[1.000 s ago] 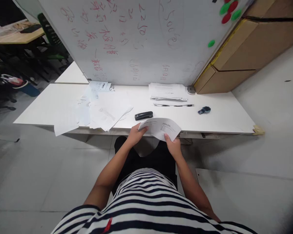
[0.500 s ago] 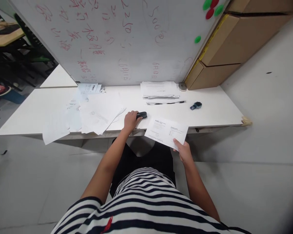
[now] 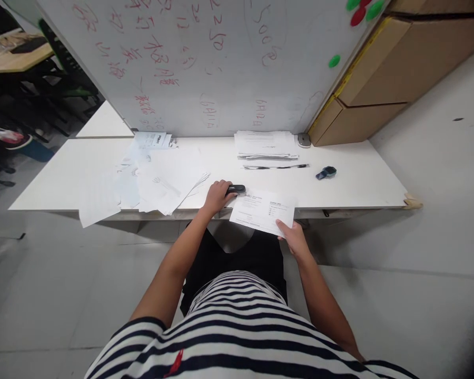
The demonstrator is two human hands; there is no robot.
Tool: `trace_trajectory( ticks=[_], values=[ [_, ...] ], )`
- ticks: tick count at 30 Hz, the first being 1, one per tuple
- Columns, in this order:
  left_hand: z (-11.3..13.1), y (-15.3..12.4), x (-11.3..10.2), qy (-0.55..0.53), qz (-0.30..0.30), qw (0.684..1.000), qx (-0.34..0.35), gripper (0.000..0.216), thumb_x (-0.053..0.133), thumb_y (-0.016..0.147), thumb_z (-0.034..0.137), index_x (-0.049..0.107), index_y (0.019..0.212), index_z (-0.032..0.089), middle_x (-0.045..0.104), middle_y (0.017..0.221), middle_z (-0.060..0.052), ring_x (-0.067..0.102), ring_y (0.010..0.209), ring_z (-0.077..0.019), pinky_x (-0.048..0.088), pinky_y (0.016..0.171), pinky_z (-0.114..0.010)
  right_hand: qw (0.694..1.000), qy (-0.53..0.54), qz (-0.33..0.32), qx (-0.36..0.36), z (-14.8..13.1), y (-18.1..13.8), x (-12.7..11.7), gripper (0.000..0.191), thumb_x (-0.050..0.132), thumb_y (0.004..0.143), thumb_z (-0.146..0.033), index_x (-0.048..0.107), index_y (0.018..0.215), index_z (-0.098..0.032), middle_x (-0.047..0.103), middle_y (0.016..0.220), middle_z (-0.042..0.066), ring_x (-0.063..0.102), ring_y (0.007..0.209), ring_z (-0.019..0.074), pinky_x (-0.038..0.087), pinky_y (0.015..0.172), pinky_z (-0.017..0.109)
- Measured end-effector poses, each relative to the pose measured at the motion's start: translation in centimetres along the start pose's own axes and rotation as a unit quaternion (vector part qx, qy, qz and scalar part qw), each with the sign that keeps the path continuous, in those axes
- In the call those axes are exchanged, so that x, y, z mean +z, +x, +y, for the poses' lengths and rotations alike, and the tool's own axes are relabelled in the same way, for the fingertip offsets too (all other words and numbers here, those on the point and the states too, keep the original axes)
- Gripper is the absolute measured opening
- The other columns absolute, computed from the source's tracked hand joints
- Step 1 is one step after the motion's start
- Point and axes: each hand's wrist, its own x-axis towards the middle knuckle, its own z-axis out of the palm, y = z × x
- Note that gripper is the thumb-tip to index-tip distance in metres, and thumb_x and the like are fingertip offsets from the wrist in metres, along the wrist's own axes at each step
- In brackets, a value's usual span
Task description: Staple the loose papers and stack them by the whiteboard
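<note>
Head view — L hand (image 3: 215,196) on stapler (image 3: 236,188)

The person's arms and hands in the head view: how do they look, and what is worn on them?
Both forearms are bare down to the left hand and the right hand. No gloves, watch or rings can be seen. The short sleeves belong to a shirt with black and white horizontal stripes and a small red mark on the front.

White table (image 3: 359,184), scattered papers (image 3: 158,181), stapler (image 3: 236,188)
</note>
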Motion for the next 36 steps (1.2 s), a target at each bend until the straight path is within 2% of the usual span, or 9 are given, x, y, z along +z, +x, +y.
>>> trace_trajectory(
  ticks=[11,17,22,28,33,36],
  values=[
    [0.1,-0.3,-0.3,-0.022,0.014,1.000,0.015,0.038,0.049,0.089,0.048,0.054,0.114,0.020,0.060,0.102,-0.008,0.050,0.091,-0.0244,0.040,0.080,-0.038,1.000,-0.009,-0.021,-0.005,0.4,0.8,-0.3,0.043,0.070,0.071,-0.039,0.065,0.102,-0.009,0.071,0.094,0.012,0.061,0.059,0.0149,0.043,0.036,0.021],
    [0.7,-0.5,-0.7,-0.021,0.003,1.000,-0.008,0.039,0.050,0.087,0.049,0.055,0.116,0.022,0.060,0.103,-0.008,0.051,0.092,-0.0246,0.040,0.081,-0.038,1.000,-0.006,-0.027,-0.001,0.2,0.7,-0.4,0.042,0.069,0.071,-0.038,0.065,0.101,-0.009,0.070,0.098,0.012,0.059,0.059,0.0133,0.041,0.036,0.020],
    [1.3,-0.5,-1.4,-0.021,-0.013,0.999,-0.026,0.040,0.041,0.091,0.050,0.056,0.115,0.022,0.060,0.105,-0.007,0.051,0.094,-0.0238,0.039,0.084,-0.037,1.000,-0.010,-0.022,-0.001,0.3,0.7,-0.5,0.041,0.070,0.071,-0.039,0.066,0.099,-0.009,0.071,0.095,0.012,0.060,0.060,0.0144,0.041,0.035,0.021],
    [1.3,0.1,-1.5,-0.018,-0.030,0.999,-0.039,0.043,0.020,0.098,0.035,0.061,0.102,0.023,0.061,0.096,-0.006,0.052,0.090,-0.0213,0.038,0.084,-0.037,0.999,-0.010,-0.031,0.001,-0.2,0.4,-0.6,0.042,0.070,0.071,-0.038,0.066,0.101,-0.009,0.071,0.097,0.012,0.059,0.059,0.0131,0.040,0.035,0.019],
    [1.3,0.0,-1.4,-0.011,-0.022,0.999,-0.038,0.042,0.021,0.097,0.034,0.062,0.100,0.023,0.063,0.094,-0.006,0.053,0.089,-0.0212,0.039,0.082,-0.036,0.999,-0.010,-0.035,0.000,-0.1,0.6,-0.8,0.041,0.071,0.070,-0.036,0.066,0.101,-0.009,0.071,0.096,0.011,0.057,0.058,0.0125,0.040,0.034,0.019],
    [1.4,0.5,-2.0,-0.014,-0.048,0.997,-0.057,0.036,0.027,0.095,0.032,0.062,0.093,0.024,0.065,0.093,-0.004,0.056,0.089,-0.0217,0.040,0.081,-0.036,0.999,-0.010,-0.035,0.005,0.2,0.9,-1.0,0.040,0.070,0.070,-0.035,0.066,0.100,-0.009,0.070,0.094,0.011,0.056,0.057,0.0113,0.040,0.034,0.019]
  ],
)
